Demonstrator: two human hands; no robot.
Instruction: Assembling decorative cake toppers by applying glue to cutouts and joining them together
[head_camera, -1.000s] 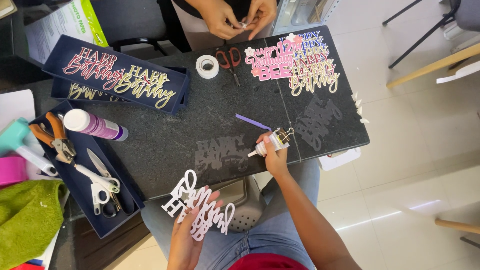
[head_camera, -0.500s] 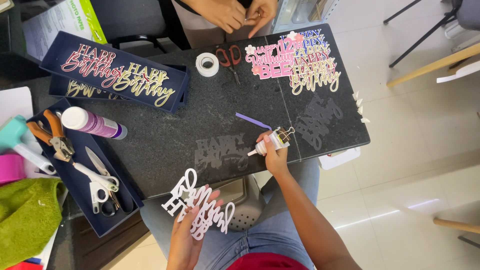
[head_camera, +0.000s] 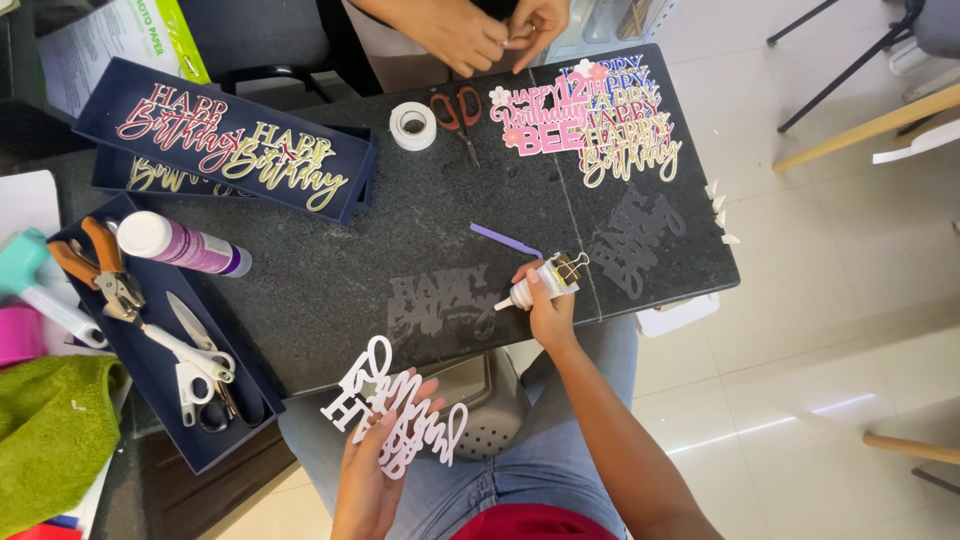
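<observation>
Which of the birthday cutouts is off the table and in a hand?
The white cutout, resting on the left hand over the lap. The coloured cutouts lie stacked on the black table, untouched.

We see a white cutout (head_camera: 395, 418) below the speckled black tabletop (head_camera: 400, 230), a purple-capped tube (head_camera: 182, 245), and a green towel (head_camera: 45, 450).

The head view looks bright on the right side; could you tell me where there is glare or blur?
Head view: the pale floor is washed out, with a bright streak of reflected light low at right; the dark table shows faint sheen only; the left hand holding the white cutout and the right hand on the glue bottle look sharp.
</observation>
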